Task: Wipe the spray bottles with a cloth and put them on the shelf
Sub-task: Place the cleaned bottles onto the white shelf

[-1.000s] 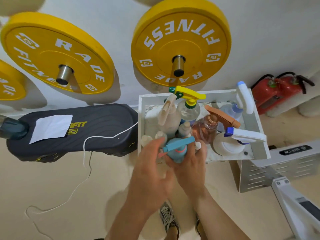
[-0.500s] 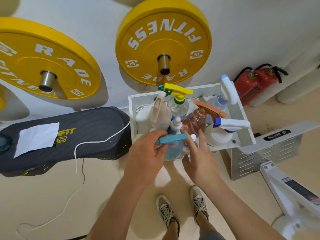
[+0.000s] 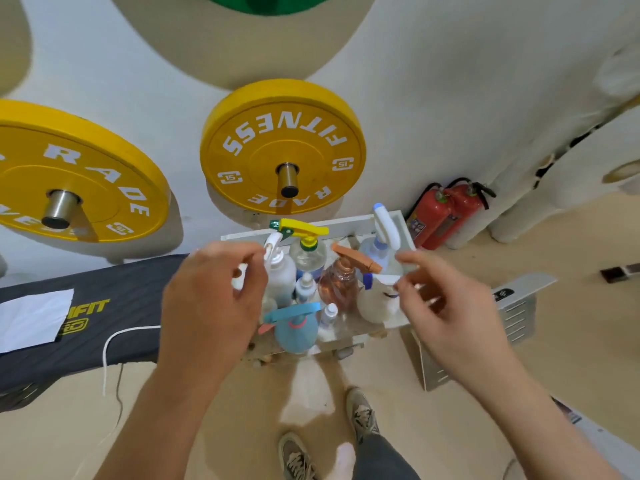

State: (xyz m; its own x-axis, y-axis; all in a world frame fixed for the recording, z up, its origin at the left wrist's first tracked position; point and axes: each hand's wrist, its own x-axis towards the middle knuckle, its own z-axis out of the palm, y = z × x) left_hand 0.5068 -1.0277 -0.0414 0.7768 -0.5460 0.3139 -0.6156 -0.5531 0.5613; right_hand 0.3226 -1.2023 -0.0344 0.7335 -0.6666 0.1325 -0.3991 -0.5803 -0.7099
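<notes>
Sitting upright at the front edge of the white shelf (image 3: 346,224): blue spray bottle (image 3: 298,330), trigger pointing left. Left hand (image 3: 211,306) hovers just left of it and right hand (image 3: 446,313) well to its right, both above shelf level and apart from the bottle. Both hands have loosely curled fingers and hold nothing. Behind it stand the yellow-trigger bottle (image 3: 308,252) and orange-trigger bottle (image 3: 341,282). White cloth (image 3: 31,318) lies on the black bench (image 3: 114,341) to the left, well apart from either hand.
</notes>
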